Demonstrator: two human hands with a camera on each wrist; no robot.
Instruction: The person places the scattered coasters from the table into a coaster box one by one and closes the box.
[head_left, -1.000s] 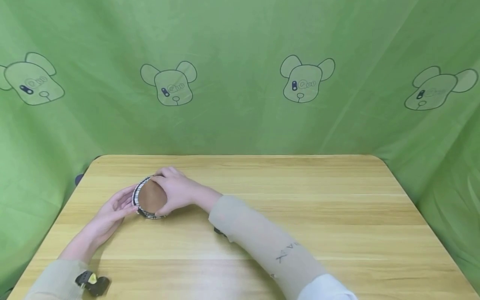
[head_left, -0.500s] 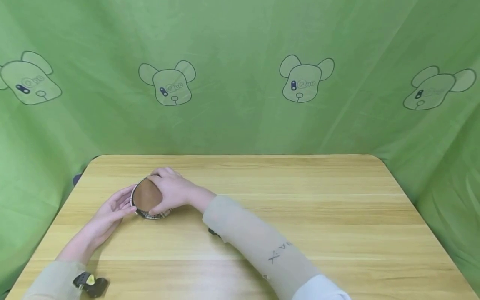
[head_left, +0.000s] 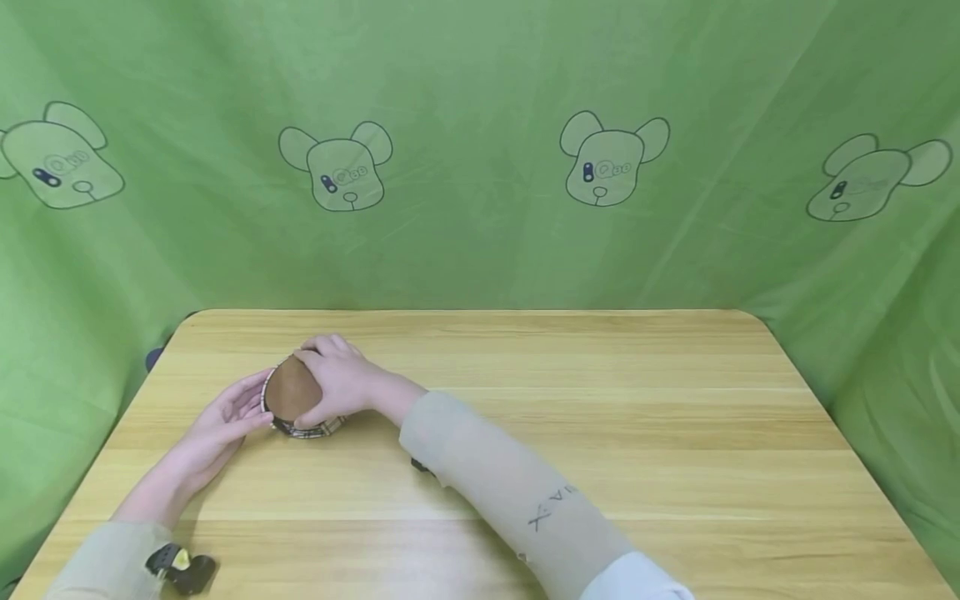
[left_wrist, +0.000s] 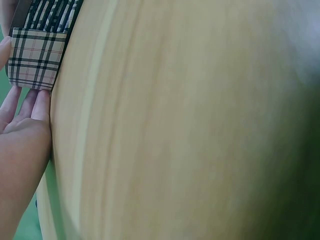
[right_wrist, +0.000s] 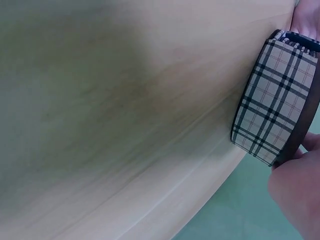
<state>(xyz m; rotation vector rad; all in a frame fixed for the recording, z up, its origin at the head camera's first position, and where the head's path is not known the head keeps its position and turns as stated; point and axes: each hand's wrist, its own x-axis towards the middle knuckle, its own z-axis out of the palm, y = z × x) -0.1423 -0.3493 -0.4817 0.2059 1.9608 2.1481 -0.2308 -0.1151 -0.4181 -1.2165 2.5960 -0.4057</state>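
A round object with a flat brown top (head_left: 292, 390) and a checked fabric side (right_wrist: 275, 95) sits at the left of the table; its exact kind does not show. Dark trim runs along its edges, and part of the side is gathered into pleats (left_wrist: 50, 16). My right hand (head_left: 341, 382) grips it from above and the right, thumb at the front and fingers over the far rim. On its left side, my left hand (head_left: 221, 425) holds it between thumb and fingers. The right palm hides part of the brown top.
The wooden table (head_left: 570, 392) extends far to the right. A green curtain (head_left: 480, 250) with bear-head drawings hangs behind and at both sides. A small black device (head_left: 183, 568) is strapped at the left sleeve.
My right hand and forearm have shifted slightly left, and more of the checked side shows at the front right of the round object. The left hand stays nearly in place.
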